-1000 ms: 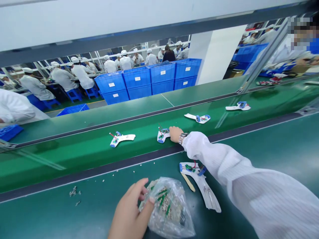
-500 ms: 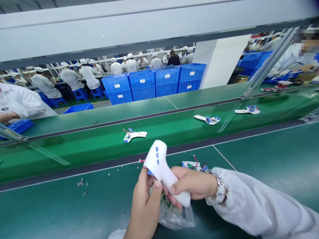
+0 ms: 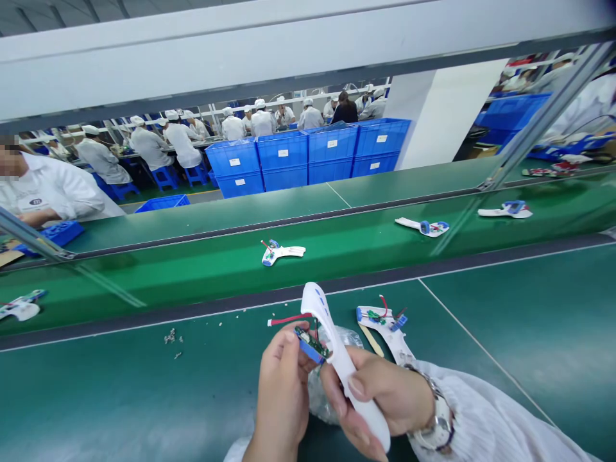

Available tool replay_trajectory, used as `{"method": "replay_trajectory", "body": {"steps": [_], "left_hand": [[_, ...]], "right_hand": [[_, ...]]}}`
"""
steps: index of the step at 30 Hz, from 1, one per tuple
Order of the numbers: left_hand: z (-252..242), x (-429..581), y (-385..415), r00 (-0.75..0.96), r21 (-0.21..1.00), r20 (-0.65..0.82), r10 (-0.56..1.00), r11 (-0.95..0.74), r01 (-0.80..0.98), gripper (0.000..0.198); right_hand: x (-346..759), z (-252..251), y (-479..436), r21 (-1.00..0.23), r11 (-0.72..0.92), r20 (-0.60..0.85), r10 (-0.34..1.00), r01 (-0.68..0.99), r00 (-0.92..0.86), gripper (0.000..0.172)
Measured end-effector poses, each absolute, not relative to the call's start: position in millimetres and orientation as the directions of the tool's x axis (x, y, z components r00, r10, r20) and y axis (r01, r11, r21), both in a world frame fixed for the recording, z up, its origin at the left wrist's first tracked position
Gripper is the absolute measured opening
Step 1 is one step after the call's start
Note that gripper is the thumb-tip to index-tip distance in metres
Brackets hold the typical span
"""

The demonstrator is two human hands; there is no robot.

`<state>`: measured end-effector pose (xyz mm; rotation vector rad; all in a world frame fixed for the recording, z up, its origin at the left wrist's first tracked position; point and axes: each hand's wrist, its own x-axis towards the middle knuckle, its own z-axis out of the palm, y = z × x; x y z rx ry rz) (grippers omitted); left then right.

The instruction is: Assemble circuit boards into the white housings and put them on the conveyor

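Housing's been flipped round since a moment ago: the side with the blue marks has turned away and the open side now faces the camera, with the wiring showing. The white plastic gun-shaped housing sits in both hands above the bench, its long axis running diagonally, narrow head up and away to the upper left, grip end down toward the lower right. My right hand has its fingers curled together and clamped around the grip. The left hand has its fingers closed on the small green circuit board, which has a blue edge and sits against the housing. A red wire runs off to the left.

Below the hands is a clear plastic bag on the dark green bench mat, just beside a second open housing and a wooden stick. Past that, more white units lie on the green conveyor belt, with stacked blue crates and rows of workers in white across the room.
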<state>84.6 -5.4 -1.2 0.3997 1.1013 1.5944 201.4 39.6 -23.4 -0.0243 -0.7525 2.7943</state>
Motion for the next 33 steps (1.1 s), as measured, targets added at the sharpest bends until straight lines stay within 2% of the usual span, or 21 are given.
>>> {"method": "replay_trajectory", "body": {"steps": [4, 6, 8, 9, 11, 12, 13, 14, 15, 17, 19, 23, 25, 29, 33], "left_hand": [[5, 87, -8, -0.330, 0.774, -0.321, 0.888, 0.046, -0.632, 0.044], [7, 85, -9, -0.318, 0.763, -0.328, 0.889, 0.051, -0.644, 0.049], [8, 79, -10, -0.341, 0.768, -0.316, 0.885, 0.027, -0.640, 0.049], [7, 76, -11, -0.372, 0.780, -0.300, 0.878, 0.001, -0.626, 0.048], [5, 70, -15, -0.446, 0.821, -0.251, 0.859, -0.056, -0.569, 0.044], [5, 69, -17, -0.473, 0.846, -0.225, 0.852, -0.070, -0.529, 0.043], [5, 68, -20, -0.494, 0.870, -0.203, 0.846, -0.075, -0.487, 0.043], [6, 68, -22, -0.508, 0.891, -0.188, 0.841, -0.071, -0.448, 0.043], [7, 70, -25, -0.523, 0.912, -0.174, 0.835, -0.064, -0.405, 0.043], [11, 73, -30, -0.554, 0.951, -0.142, 0.820, -0.043, -0.307, 0.041], [14, 76, -35, -0.573, 0.986, -0.095, 0.814, -0.002, -0.166, 0.039], [16, 71, -42, -0.525, 0.980, 0.022, 0.851, 0.087, 0.182, 0.033], [15, 68, -44, -0.496, 0.959, 0.047, 0.867, 0.101, 0.267, 0.032], [15, 66, -45, -0.467, 0.968, 0.021, 0.884, 0.098, 0.231, 0.031], [21, 71, -43, -0.487, 0.997, -0.040, 0.873, 0.070, 0.043, 0.033]], "right_hand": [[197, -33, 34, -0.462, -0.833, 0.090, 0.296, -0.303, -0.951, 0.035], [197, -39, 32, -0.450, -0.836, 0.092, 0.307, -0.315, -0.947, 0.041], [199, -40, 32, -0.517, -0.822, 0.008, 0.272, -0.237, -0.962, 0.057], [200, -37, 34, -0.601, -0.778, -0.089, 0.293, -0.184, -0.952, 0.065], [204, -27, 39, -0.834, -0.549, -0.271, 0.502, -0.060, -0.821, 0.065], [206, -19, 42, -0.927, -0.376, -0.280, 0.661, 0.015, -0.696, 0.057], [208, -11, 44, -0.978, -0.193, -0.203, 0.803, 0.078, -0.560, 0.046], [209, -2, 45, -0.992, -0.016, -0.071, 0.892, 0.126, -0.447, 0.034], [210, 6, 45, -0.978, 0.138, 0.067, 0.916, 0.154, -0.395, 0.025], [209, 21, 42, -0.928, 0.350, 0.266, 0.864, 0.131, -0.427, 0.013], [206, 32, 36, -0.894, 0.441, 0.344, 0.787, 0.077, -0.512, 0.009], [198, 39, 32, -0.917, 0.385, 0.276, 0.801, 0.104, -0.531, 0.015], [196, 38, 33, -0.921, 0.375, 0.257, 0.794, 0.110, -0.550, 0.017], [199, 35, 37, -0.883, 0.462, 0.321, 0.724, 0.084, -0.610, 0.020], [211, 34, 46, -0.838, 0.543, 0.409, 0.688, 0.050, -0.600, 0.022]]}}
